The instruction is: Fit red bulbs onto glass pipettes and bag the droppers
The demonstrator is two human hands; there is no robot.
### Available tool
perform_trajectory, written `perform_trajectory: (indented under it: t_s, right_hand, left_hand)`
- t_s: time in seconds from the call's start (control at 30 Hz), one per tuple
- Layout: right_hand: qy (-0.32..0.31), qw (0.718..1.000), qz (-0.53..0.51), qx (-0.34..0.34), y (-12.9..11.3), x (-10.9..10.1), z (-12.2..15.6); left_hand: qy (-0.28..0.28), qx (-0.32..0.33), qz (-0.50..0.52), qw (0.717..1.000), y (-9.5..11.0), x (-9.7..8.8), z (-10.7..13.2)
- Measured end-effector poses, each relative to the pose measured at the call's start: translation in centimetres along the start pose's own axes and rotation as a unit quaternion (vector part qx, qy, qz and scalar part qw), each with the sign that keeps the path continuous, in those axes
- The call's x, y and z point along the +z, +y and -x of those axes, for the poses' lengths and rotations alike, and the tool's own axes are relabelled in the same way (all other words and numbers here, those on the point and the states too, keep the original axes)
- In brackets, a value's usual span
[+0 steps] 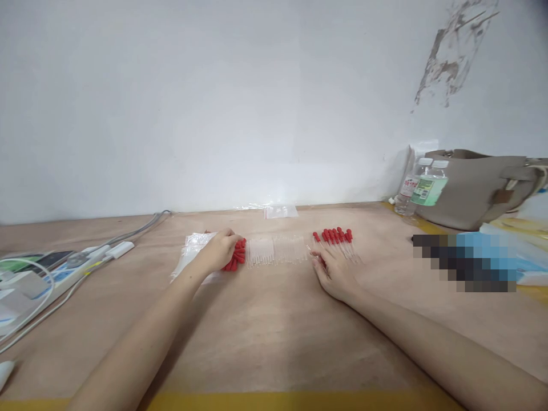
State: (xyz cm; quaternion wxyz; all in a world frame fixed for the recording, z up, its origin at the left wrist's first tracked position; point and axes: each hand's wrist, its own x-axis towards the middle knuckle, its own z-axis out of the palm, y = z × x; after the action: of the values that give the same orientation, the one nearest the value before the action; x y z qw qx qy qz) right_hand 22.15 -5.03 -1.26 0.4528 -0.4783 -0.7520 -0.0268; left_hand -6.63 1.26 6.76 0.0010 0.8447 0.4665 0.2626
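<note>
A row of clear droppers with red rubber bulbs [236, 255] lies on the wooden table [265, 319], tips pointing right. A second row of red-bulbed droppers [336, 236] lies to the right, tips pointing toward me. My left hand [216, 251] rests curled over the left row's red bulbs. My right hand [331, 271] lies on the table with its fingers resting on the glass stems of the right row. Clear plastic bags [190, 251] lie under and beside my left hand.
A small clear zip bag [280, 212] lies near the wall. A power strip with cables [72, 268] sits at the left. Two water bottles [422, 185] and a beige handbag [475, 188] stand at the right, with blue material [492, 251] in front.
</note>
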Motion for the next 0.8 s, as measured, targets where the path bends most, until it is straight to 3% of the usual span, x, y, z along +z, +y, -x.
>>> perform_trajectory:
  t_s: [0.1, 0.23, 0.33, 0.5, 0.7, 0.8]
  right_hand:
    - [-0.002, 1.000, 0.000, 0.000, 0.0, 0.0, 0.0]
    - [-0.030, 0.999, 0.031, -0.007, -0.3, -0.3, 0.0]
    - [-0.064, 0.997, 0.045, -0.027, -0.7, -0.5, 0.1]
    - [-0.090, 0.994, 0.049, -0.045, -1.4, -0.3, 0.1]
    - [-0.099, 0.993, 0.037, -0.054, -1.9, 0.1, 0.2]
    - [-0.106, 0.993, 0.030, -0.052, -2.1, 0.1, 0.2]
  left_hand:
    - [0.051, -0.015, 0.105, 0.993, 2.1, 2.0, 0.4]
    - [-0.015, -0.061, 0.315, 0.947, 4.7, 6.3, 2.0]
    - [-0.054, -0.074, 0.404, 0.910, 5.6, 8.4, 3.0]
    - [-0.069, -0.071, 0.440, 0.893, 5.9, 8.6, 3.2]
    - [-0.072, -0.067, 0.433, 0.896, 6.3, 8.2, 3.1]
    - [-0.066, -0.059, 0.397, 0.914, 6.4, 8.1, 3.1]
